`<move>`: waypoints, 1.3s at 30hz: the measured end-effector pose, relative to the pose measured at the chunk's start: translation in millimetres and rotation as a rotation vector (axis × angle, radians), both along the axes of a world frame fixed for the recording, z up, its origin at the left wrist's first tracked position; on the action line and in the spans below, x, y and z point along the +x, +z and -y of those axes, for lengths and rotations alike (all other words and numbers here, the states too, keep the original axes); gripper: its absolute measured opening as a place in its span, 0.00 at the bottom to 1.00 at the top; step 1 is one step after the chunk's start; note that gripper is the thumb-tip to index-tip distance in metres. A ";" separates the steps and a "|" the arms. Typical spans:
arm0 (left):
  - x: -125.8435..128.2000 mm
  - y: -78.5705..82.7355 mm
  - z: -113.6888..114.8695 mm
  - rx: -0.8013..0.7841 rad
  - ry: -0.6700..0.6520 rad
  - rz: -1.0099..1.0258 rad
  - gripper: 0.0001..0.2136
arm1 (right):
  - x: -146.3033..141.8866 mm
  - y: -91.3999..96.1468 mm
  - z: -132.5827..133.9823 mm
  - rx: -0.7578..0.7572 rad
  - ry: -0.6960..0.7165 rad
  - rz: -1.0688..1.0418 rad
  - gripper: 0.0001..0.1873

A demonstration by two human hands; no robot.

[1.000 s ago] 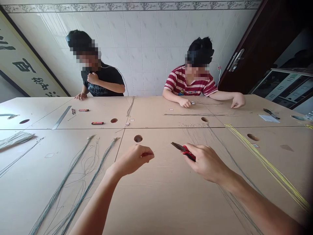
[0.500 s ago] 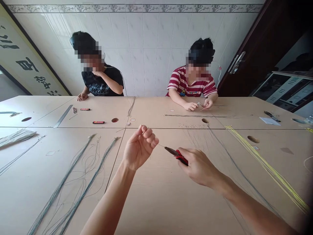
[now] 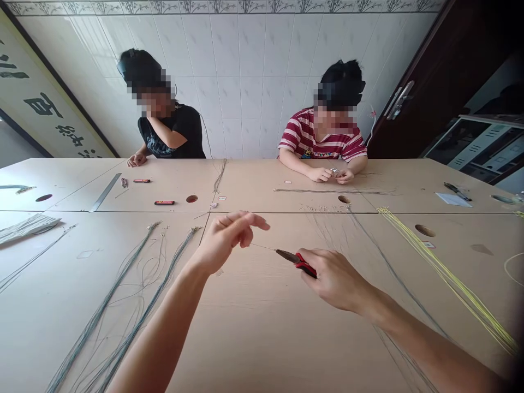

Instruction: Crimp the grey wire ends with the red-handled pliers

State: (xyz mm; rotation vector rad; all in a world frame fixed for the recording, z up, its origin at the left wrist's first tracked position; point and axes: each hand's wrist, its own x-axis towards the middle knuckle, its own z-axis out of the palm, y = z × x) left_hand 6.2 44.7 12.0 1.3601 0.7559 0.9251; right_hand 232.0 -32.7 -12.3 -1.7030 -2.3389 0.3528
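Observation:
My right hand [image 3: 331, 278] is closed around pliers [image 3: 290, 256] with red and black handles, their dark jaws pointing left. A thin wire [image 3: 264, 247] runs from the jaw tips to the curled fingers of my left hand [image 3: 229, 237]. My left index finger reaches out to the right, while the other fingers are bent in on the wire; its end inside the hand is hidden. Both hands are above the table, a short gap between them. To the left lie two bundles of grey-green wires [image 3: 118, 289] with small metal terminals at their far ends.
Yellow wires [image 3: 446, 273] and a grey wire strand [image 3: 393, 267] lie to the right. Small terminals [image 3: 323, 208] are scattered ahead. A metal ruler [image 3: 105, 192] and red markers [image 3: 164, 202] lie at the far left. Round holes [image 3: 425, 231] pierce the tabletop. Two people sit opposite.
My left hand has moved slightly left and turned over, its index finger now stretched out. The pliers have hardly moved. The camera view has tilted slightly.

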 end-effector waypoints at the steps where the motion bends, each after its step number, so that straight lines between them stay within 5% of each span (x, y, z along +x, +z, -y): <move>1: -0.2 0.7 3.9 0.115 -0.003 -0.190 0.13 | 0.6 0.2 -0.3 0.002 0.005 0.014 0.09; 4: 1.8 0.1 13.7 0.440 -0.097 -0.577 0.14 | 2.4 0.5 -1.2 0.019 0.024 0.045 0.08; 8: 5.2 -3.5 19.3 0.774 -0.263 -0.728 0.16 | 6.0 0.6 1.0 0.048 0.061 0.098 0.09; 18: 5.1 -12.4 21.0 0.973 -0.298 -0.748 0.11 | 14.0 2.7 1.4 0.040 0.225 0.163 0.08; 27: 1.5 -19.4 10.4 0.918 -0.295 -0.663 0.12 | 17.4 -1.5 -8.8 0.094 0.285 0.150 0.09; 29: -13.0 -17.4 4.3 0.813 -0.232 -0.605 0.12 | 31.9 -5.3 -10.0 0.091 0.255 0.152 0.08; 33: -42.6 -19.2 -5.7 0.496 0.111 -0.544 0.12 | 64.0 -16.3 -10.6 0.162 0.061 0.125 0.09; 39: -23.1 -32.5 3.6 0.348 0.108 -0.411 0.12 | 45.3 -15.8 -12.2 0.284 0.130 -0.027 0.07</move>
